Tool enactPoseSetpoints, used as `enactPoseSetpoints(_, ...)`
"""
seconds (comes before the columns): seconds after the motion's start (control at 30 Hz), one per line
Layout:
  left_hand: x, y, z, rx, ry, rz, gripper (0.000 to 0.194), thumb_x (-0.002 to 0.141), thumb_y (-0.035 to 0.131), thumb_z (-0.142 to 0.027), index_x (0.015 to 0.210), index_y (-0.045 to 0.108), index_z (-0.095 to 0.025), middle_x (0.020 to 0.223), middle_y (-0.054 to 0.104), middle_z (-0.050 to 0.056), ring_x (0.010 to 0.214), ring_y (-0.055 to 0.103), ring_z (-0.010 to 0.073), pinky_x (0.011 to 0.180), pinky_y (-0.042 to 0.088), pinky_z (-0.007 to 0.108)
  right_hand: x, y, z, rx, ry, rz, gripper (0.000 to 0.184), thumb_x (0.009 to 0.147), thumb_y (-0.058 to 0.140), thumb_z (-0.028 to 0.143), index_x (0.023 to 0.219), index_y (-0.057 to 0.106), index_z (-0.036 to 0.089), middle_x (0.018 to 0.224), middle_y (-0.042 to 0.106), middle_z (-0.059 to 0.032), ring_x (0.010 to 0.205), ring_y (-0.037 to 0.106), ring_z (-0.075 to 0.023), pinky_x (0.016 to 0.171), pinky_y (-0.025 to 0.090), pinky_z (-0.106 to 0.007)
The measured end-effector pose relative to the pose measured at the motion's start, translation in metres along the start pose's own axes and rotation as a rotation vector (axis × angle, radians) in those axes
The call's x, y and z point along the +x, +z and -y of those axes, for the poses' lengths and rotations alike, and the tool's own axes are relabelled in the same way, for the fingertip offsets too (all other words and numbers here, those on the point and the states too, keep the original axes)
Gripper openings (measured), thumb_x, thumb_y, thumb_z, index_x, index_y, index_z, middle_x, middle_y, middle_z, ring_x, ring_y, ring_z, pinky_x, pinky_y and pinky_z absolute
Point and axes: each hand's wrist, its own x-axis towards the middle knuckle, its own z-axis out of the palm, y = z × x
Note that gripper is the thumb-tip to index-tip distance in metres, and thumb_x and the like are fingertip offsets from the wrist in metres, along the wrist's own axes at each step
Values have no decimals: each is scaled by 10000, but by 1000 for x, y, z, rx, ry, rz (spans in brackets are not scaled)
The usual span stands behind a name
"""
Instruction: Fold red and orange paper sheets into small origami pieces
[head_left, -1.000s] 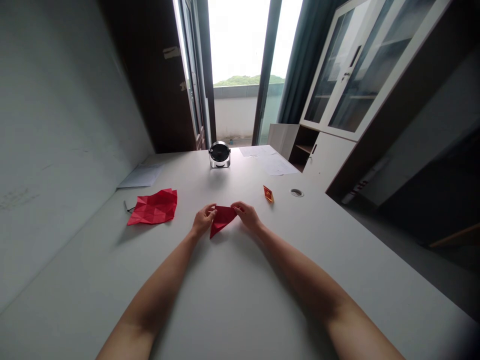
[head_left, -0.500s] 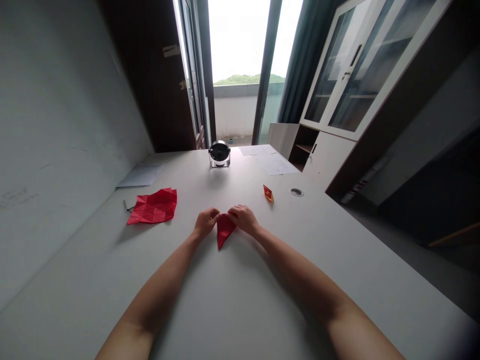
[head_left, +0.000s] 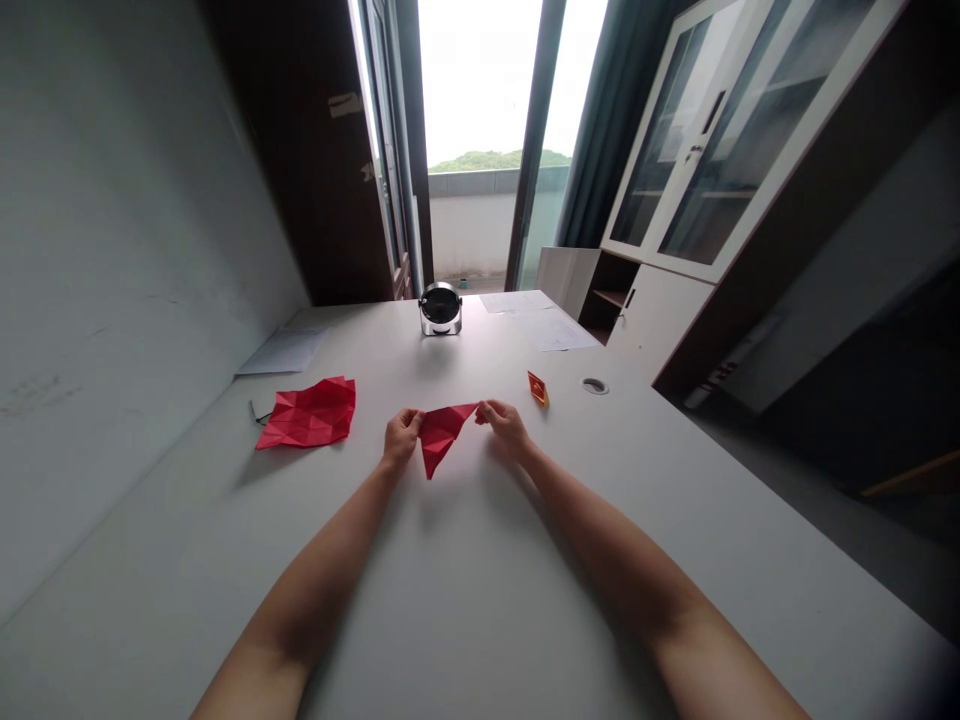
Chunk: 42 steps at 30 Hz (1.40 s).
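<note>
A folded piece of red paper [head_left: 441,434], roughly triangular, is stretched between both hands just above the white table [head_left: 465,590]. My left hand [head_left: 402,436] pinches its upper left corner between thumb and fingers. At the upper right tip, my right hand [head_left: 505,422] grips the paper in a pinch. One point of the paper hangs down toward me. Left of my hands lies a creased red sheet [head_left: 309,412], with a thin dark item [head_left: 259,412] partly showing at its left edge. Beyond my right hand is a small orange-red folded piece [head_left: 538,389].
A round black device on a silver stand [head_left: 441,309] is at the table's far side. White papers [head_left: 559,329] lie at the back right, another sheet [head_left: 282,351] by the left wall. A round cable hole [head_left: 595,385] is near the right edge. A glass-door cabinet [head_left: 720,150] stands beyond.
My hands have moved apart and the red paper between them has spread wider. It now appears lifted, with its lower point farther from me. The other things stay put.
</note>
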Motion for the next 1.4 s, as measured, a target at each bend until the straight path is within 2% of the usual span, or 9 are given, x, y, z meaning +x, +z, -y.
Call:
enactPoseSetpoints(0.1, 1, 1, 1, -138, -45, -32, 383, 750, 764, -510, 851, 656, -157, 761, 666, 25, 654, 592, 137, 638, 473, 253, -3, 6, 11, 148, -7, 99, 472, 895, 543, 633, 848, 666, 180, 787, 716, -76, 719, 661, -191, 728, 524, -335)
enactPoseSetpoints(0.2, 2, 2, 1, -202, -66, -56, 393, 739, 781, -498, 869, 655, -150, 757, 667, 19, 633, 581, 117, 628, 470, 237, -8, 15, 19, 123, -11, 188, 421, 857, 628, 596, 866, 673, 178, 797, 721, -72, 743, 665, -193, 733, 526, -335)
enactPoseSetpoints(0.33, 3, 3, 2, -236, -87, -42, 406, 737, 777, -508, 888, 650, -152, 758, 678, 16, 619, 588, 112, 638, 483, 244, -12, 25, 22, 93, -5, 233, 394, 872, 628, 561, 873, 668, 169, 806, 721, -73, 754, 670, -190, 720, 520, -321)
enactPoseSetpoints(0.5, 2, 3, 0, -214, -99, -42, 429, 737, 757, -533, 897, 637, -153, 764, 683, 15, 629, 605, 116, 660, 504, 258, -19, 31, 27, 172, 69, 293, 466, 856, 681, 528, 1161, 589, 187, 941, 731, -79, 796, 686, -188, 725, 523, -315)
enactPoseSetpoints(0.63, 2, 4, 0, -159, -90, -34, 464, 747, 723, -581, 910, 635, -156, 785, 693, 24, 661, 625, 130, 689, 519, 275, -22, 35, 30, 197, 104, 338, 525, 841, 708, 506, 1239, 565, 195, 981, 726, -82, 849, 687, -199, 759, 523, -328)
enactPoseSetpoints(0.83, 1, 5, 2, -154, -85, -15, 475, 743, 726, -590, 911, 644, -154, 799, 692, 30, 678, 618, 125, 712, 526, 281, -21, 40, 29, 206, 37, 273, 431, 819, 721, 459, 1132, 614, 183, 895, 723, -53, 785, 660, -182, 746, 508, -325)
enactPoseSetpoints(1.03, -1, 8, -1, -230, -114, 62, 446, 722, 779, -540, 903, 655, -152, 826, 692, 34, 704, 627, 123, 739, 527, 286, -20, 40, 25, 291, 109, 202, 421, 817, 709, 474, 1091, 594, 175, 788, 705, -25, 678, 641, -171, 638, 498, -293)
enactPoseSetpoints(1.2, -4, 11, -2, -172, -119, 135, 494, 700, 790, -577, 920, 673, -151, 858, 704, 49, 733, 651, 144, 761, 541, 315, -20, 39, 28, 371, 141, 133, 452, 785, 730, 485, 1098, 599, 187, 833, 708, -31, 717, 665, -187, 634, 531, -290)
enactPoseSetpoints(1.4, -7, 13, -5, -194, -114, 142, 472, 697, 805, -557, 914, 686, -156, 855, 706, 46, 744, 659, 148, 798, 546, 336, -21, 41, 32, 440, 160, 117, 455, 749, 759, 446, 1099, 594, 206, 988, 721, -62, 838, 684, -209, 730, 558, -315)
